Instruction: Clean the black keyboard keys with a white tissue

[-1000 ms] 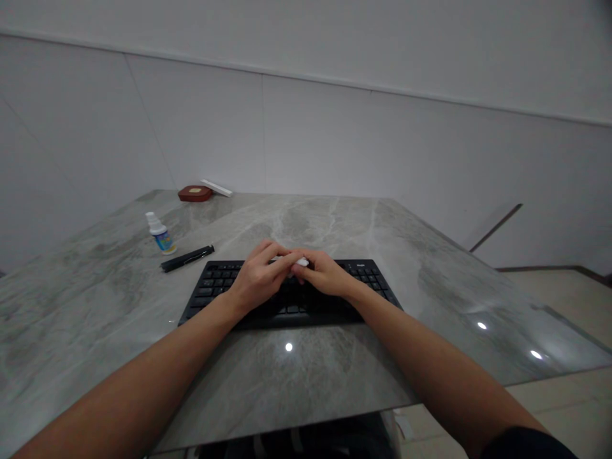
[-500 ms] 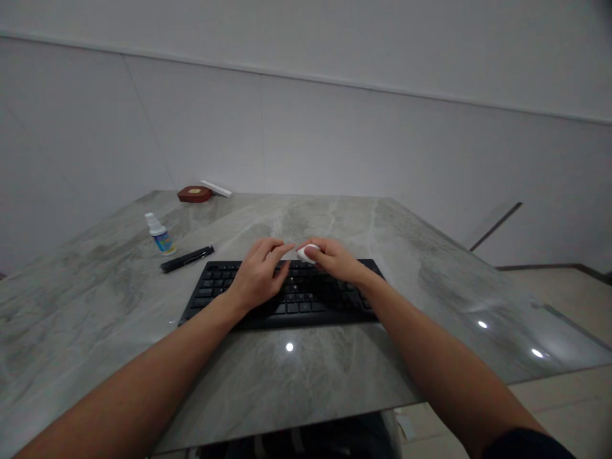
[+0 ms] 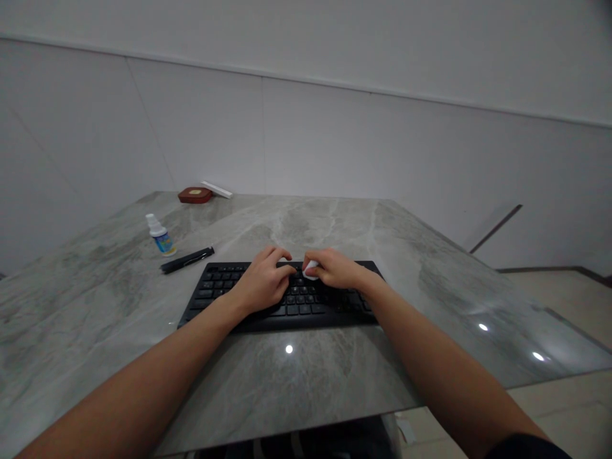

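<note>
Your right hand is curled around a small white wad, pressing it onto the far keys of the black keyboard at the table's middle. Your left hand rests on the keys just left, fingers bent, holding nothing.

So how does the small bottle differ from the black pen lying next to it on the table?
The small bottle stands upright, while the black pen lies flat and slanted. The bottle is white with a blue label; the pen is dark all over. The bottle is short and stout, and the pen long and thin. The pen lies closer to the keyboard than the bottle does. Both rest on the marble table, to the left of the hands, and no hand touches either.
</note>
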The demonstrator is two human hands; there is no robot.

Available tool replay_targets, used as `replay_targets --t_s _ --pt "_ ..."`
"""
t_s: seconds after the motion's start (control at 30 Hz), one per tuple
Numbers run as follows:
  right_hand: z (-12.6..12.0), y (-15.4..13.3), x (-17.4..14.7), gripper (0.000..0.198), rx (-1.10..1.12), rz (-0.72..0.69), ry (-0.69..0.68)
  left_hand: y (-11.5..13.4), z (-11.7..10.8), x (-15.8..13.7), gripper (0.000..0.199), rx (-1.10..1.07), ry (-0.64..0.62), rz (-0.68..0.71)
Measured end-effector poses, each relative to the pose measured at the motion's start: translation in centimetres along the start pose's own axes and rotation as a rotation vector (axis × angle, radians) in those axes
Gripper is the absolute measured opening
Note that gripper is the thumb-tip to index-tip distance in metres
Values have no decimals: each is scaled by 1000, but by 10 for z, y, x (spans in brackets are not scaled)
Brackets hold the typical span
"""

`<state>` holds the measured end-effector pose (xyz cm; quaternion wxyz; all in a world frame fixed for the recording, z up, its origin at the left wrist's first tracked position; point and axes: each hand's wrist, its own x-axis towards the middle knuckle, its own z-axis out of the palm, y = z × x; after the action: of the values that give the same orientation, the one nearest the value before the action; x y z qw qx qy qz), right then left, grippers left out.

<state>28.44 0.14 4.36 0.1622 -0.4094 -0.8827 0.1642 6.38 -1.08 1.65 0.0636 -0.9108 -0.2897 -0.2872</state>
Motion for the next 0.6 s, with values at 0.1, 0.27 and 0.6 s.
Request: replay_targets --t_s 0.1,0.27,0.6 --pt "3 -4 1 12 -73 -19 -5 0 0 0 23 2 -29 0" --pt "7 -9 3 11 -133 2 34 0 1 0 22 -5 -53 -9" --pt "13 -7 6 23 389 50 349 1 2 2 62 -124 57 -87"
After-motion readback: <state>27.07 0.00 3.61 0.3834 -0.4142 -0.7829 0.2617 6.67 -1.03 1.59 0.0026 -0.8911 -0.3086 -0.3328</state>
